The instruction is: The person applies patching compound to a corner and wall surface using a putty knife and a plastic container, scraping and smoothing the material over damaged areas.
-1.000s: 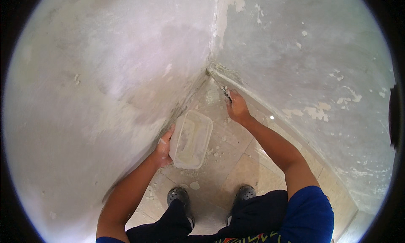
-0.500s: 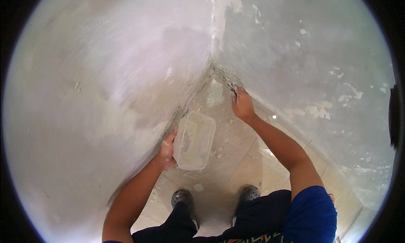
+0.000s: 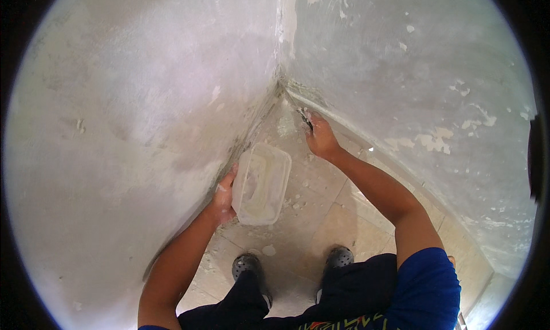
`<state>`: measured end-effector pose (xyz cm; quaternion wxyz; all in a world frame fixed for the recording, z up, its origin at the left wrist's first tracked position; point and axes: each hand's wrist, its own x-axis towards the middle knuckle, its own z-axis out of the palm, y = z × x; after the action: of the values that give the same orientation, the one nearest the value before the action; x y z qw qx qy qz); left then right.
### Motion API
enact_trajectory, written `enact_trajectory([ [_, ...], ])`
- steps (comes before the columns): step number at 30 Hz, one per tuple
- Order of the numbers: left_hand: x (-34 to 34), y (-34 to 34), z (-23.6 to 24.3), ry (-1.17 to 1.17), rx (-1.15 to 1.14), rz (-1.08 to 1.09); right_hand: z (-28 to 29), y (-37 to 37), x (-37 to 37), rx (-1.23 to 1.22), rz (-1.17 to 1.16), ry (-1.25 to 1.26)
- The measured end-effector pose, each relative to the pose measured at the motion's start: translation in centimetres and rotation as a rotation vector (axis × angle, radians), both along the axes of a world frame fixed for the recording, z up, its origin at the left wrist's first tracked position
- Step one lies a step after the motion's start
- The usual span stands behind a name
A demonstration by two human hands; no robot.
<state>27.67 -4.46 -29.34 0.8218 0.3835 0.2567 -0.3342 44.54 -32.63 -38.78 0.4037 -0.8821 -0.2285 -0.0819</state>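
My left hand is wrapped round the side of a translucent plastic tub with pale residue inside, beside the left wall. In my right hand is a narrow dark scraper-like tool, its tip reaching toward the inside corner low where the two walls meet. The far end of the tool is small and hard to make out against the smeared plaster there.
Grey-white plastered walls with patches rise on both sides. The tiled floor has plaster crumbs and splashes. My feet in grey clogs stand below, near the tub.
The scraper and my right hand moved right along the wall base, then back left toward the corner. The tub and left hand sit slightly higher in the picture than half a second ago.
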Motion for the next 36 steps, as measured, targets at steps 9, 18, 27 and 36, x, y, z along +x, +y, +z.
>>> enact_trajectory([
  [9, -0.8, -0.3, -1.5, 0.034, -0.034, -0.021, 1.0, -0.5, -0.1, -0.054, 0.048, 0.117],
  [18, -0.7, -0.8, -1.2, 0.008, -0.021, -0.028, 1.0, -0.5, -0.1, -0.035, 0.005, 0.030],
  [27, -1.1, -0.4, -0.5, 0.026, 0.004, -0.022, 1.8, -0.3, -0.1, -0.096, -0.016, 0.130],
  [36, -0.9, -1.3, 0.8, -0.065, -0.028, 0.029, 3.9, -2.5, -2.1, -0.047, 0.209, 0.260],
])
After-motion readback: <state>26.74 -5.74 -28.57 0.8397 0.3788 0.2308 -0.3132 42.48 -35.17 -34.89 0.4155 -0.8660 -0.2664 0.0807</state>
